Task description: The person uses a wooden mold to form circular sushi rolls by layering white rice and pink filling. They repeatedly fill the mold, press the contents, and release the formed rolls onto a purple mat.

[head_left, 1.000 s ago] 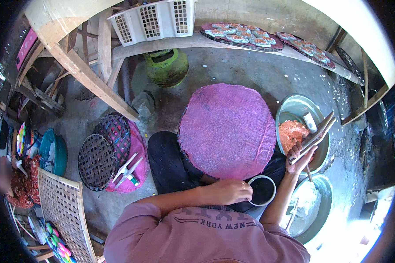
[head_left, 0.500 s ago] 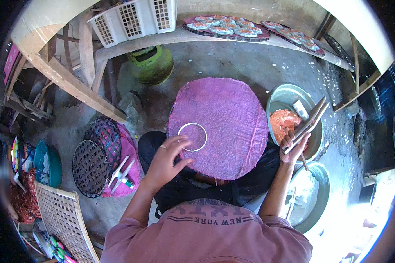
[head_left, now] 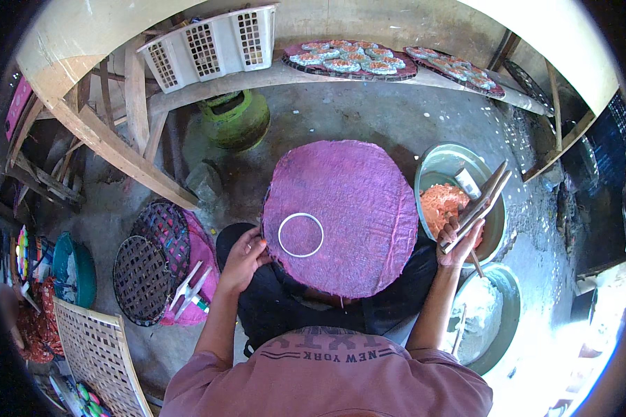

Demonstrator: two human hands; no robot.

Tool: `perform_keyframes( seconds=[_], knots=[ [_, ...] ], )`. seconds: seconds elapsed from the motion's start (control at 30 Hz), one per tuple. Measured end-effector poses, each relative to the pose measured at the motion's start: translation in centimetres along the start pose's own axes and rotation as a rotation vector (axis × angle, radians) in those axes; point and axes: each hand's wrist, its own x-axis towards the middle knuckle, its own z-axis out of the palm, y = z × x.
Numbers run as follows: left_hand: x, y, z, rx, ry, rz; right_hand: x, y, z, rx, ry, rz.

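Observation:
On my lap rests a round tray covered in purple cloth [head_left: 355, 208]. My left hand [head_left: 245, 258] is at its left edge, fingers closed on the rim. A thin white ring [head_left: 300, 235] lies flat on the cloth near that hand. To the right, my right hand [head_left: 459, 244] is wrapped round some long, flat brown wooden pieces [head_left: 481, 206], tilted up and away; their exact kind is unclear. They are above the near part of a green basin [head_left: 497, 233], which contains an orange shredded mass [head_left: 439, 206] and a white cylinder [head_left: 467, 183].
Nearer me on the right, another basin [head_left: 511, 326] contains a white mixture [head_left: 481, 309] and a stick. Woven trays [head_left: 142, 279] and white tongs-like pieces [head_left: 189, 288] lie left. Beyond stand a green gas cylinder [head_left: 240, 125], a white crate [head_left: 219, 52] and topped rounds [head_left: 351, 55] on a bench.
My left hand has moved from beside the white ring to the tray's left edge. The right hand still holds the wooden pieces. The whole view has shifted slightly.

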Motion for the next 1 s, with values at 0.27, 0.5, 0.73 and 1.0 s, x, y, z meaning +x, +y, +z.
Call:
perform_keyframes(
  seconds=[0.27, 0.5, 0.73, 1.0],
  knots=[
    [-6.5, -2.1, 1.8, -0.140, -0.027, -0.146, 0.2, 0.0, 0.0, 0.002, -0.004, 0.003],
    [-5.5, -5.0, 0.5, 0.334, -0.159, -0.010, 0.2, 0.1, -0.1, -0.038, 0.006, -0.009],
    [-3.4, -10.3, 1.5, 1.311, -0.384, 0.581, 0.1, -0.1, -0.6, -0.062, 0.028, -0.022],
    [-6.8, -4.7, -0.1, 1.565, 0.180, 0.722, -0.4, -0.4, -1.2, 0.004, -0.087, 0.019]
  ],
)
